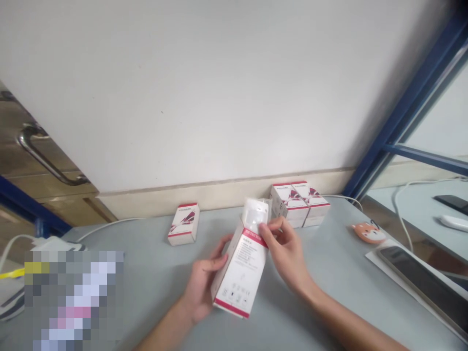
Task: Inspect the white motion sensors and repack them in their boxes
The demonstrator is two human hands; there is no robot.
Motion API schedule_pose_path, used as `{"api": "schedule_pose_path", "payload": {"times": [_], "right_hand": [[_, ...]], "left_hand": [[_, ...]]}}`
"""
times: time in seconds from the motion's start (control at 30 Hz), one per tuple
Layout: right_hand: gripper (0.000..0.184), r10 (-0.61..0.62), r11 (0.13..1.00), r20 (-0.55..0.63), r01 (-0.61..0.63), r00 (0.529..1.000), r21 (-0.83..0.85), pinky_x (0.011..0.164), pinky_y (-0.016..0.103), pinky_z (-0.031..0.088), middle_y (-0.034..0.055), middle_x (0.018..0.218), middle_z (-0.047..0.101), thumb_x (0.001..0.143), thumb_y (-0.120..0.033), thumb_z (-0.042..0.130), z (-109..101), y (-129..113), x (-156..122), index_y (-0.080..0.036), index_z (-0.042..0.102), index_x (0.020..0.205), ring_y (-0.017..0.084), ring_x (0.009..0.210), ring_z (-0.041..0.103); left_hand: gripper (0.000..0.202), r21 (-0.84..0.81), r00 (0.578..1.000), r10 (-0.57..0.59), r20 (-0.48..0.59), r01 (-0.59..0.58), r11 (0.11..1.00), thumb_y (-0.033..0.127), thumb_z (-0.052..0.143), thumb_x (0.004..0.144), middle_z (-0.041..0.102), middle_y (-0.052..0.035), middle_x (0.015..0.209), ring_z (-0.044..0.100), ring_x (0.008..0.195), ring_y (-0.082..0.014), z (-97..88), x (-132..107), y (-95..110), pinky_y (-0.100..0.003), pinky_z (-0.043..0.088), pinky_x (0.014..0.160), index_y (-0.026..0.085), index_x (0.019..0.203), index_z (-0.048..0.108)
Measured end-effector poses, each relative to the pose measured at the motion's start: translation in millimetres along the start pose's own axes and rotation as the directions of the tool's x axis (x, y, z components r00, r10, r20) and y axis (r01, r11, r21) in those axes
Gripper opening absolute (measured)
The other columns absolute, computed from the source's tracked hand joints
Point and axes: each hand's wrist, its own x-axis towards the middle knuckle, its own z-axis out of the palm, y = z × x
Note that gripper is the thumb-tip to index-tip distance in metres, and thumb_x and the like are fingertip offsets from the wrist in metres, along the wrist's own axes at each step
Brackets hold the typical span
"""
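Note:
A white and red detector box is tilted in front of me with its far end open. My left hand is wrapped round the left side of this box. Out of the open end sticks a white device in a clear plastic bag. My right hand pinches at that end, thumb and fingers on the bagged device by the box's rim. How far the device reaches inside the box is hidden.
A small red and white box lies at the back left, and more such boxes stand together against the wall. To the right are an orange animal-face item, a dark phone-like device and a blue frame. Cables run along the back.

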Motion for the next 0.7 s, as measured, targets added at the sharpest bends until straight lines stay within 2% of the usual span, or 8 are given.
{"api": "schedule_pose_path", "payload": {"times": [0.1, 0.2, 0.3, 0.47, 0.57, 0.63, 0.7], "right_hand": [[0.034, -0.138, 0.977, 0.118, 0.155, 0.983, -0.147, 0.078, 0.032, 0.048, -0.0004, 0.084, 0.061, 0.102, -0.049, 0.062, -4, -3, 2, -0.023, 0.057, 0.081, 0.016, 0.080, 0.058], [0.021, -0.131, 0.968, 0.179, 0.165, 0.975, -0.190, 0.085, 0.034, 0.052, 0.0014, 0.098, 0.068, 0.103, -0.047, 0.061, -6, -6, 1, -0.027, 0.063, 0.107, 0.019, 0.093, 0.065], [0.043, -0.084, 0.973, 0.180, 0.119, 0.980, -0.196, 0.084, 0.036, 0.056, 0.0037, 0.108, 0.070, 0.101, -0.050, 0.062, -6, -5, 0, -0.032, 0.054, 0.139, 0.023, 0.105, 0.067], [0.063, 0.020, 0.977, 0.189, 0.021, 0.982, -0.212, 0.087, 0.039, 0.058, 0.0051, 0.106, 0.069, 0.101, -0.056, 0.057, -6, 1, 6, -0.028, 0.044, 0.156, 0.025, 0.106, 0.068], [0.064, 0.048, 0.973, 0.228, 0.007, 0.973, -0.233, 0.089, 0.040, 0.058, 0.0047, 0.105, 0.067, 0.100, -0.056, 0.059, -8, 3, 10, -0.027, 0.046, 0.155, 0.024, 0.102, 0.068], [0.052, 0.033, 0.957, 0.251, 0.042, 0.967, -0.287, 0.090, 0.041, 0.057, 0.0048, 0.107, 0.067, 0.100, -0.055, 0.059, -10, 4, 12, -0.028, 0.055, 0.145, 0.024, 0.102, 0.067], [0.036, -0.030, 0.930, 0.279, 0.129, 0.960, -0.343, 0.092, 0.041, 0.056, 0.0053, 0.110, 0.066, 0.103, -0.052, 0.057, -13, 3, 12, -0.028, 0.064, 0.129, 0.024, 0.105, 0.066]], "left_hand": [[0.056, -0.087, 0.997, -0.001, -0.072, -0.006, 0.996, 0.020, 0.073, 0.090, 0.080, -0.0085, 0.108, 0.077, 0.086, -0.0237, 0.0, 0, 6, -0.034, 0.056, 0.075, 0.024, 0.144, 0.057], [0.051, -0.109, 0.996, 0.016, -0.085, -0.025, 0.994, 0.021, 0.072, 0.091, 0.079, -0.0087, 0.110, 0.077, 0.086, -0.0244, -1.3, 0, 14, -0.035, 0.056, 0.074, 0.023, 0.141, 0.059], [0.049, -0.084, 0.996, 0.057, -0.067, -0.063, 0.994, 0.021, 0.072, 0.091, 0.079, -0.0080, 0.110, 0.077, 0.087, -0.0239, -4.4, 2, 17, -0.034, 0.055, 0.074, 0.024, 0.138, 0.061], [0.048, 0.025, 0.995, 0.097, 0.016, -0.098, 0.995, 0.023, 0.075, 0.087, 0.077, -0.0073, 0.103, 0.076, 0.088, -0.0240, -11.7, 8, 11, -0.032, 0.052, 0.074, 0.023, 0.132, 0.060], [0.050, 0.124, 0.987, 0.152, 0.059, -0.158, 0.980, 0.028, 0.076, 0.087, 0.076, -0.0054, 0.098, 0.074, 0.086, -0.0233, -12.6, 9, 7, -0.031, 0.051, 0.074, 0.024, 0.133, 0.058], [0.056, 0.237, 0.979, 0.185, 0.081, -0.199, 0.951, 0.038, 0.078, 0.089, 0.076, -0.0063, 0.103, 0.074, 0.090, -0.0246, -10.6, 7, 6, -0.032, 0.052, 0.076, 0.024, 0.138, 0.055], [0.073, 0.386, 0.975, 0.199, 0.099, -0.222, 0.895, 0.043, 0.084, 0.085, 0.076, -0.0085, 0.115, 0.074, 0.101, -0.0285, -7.0, 3, 6, -0.036, 0.054, 0.081, 0.027, 0.145, 0.047]]}}
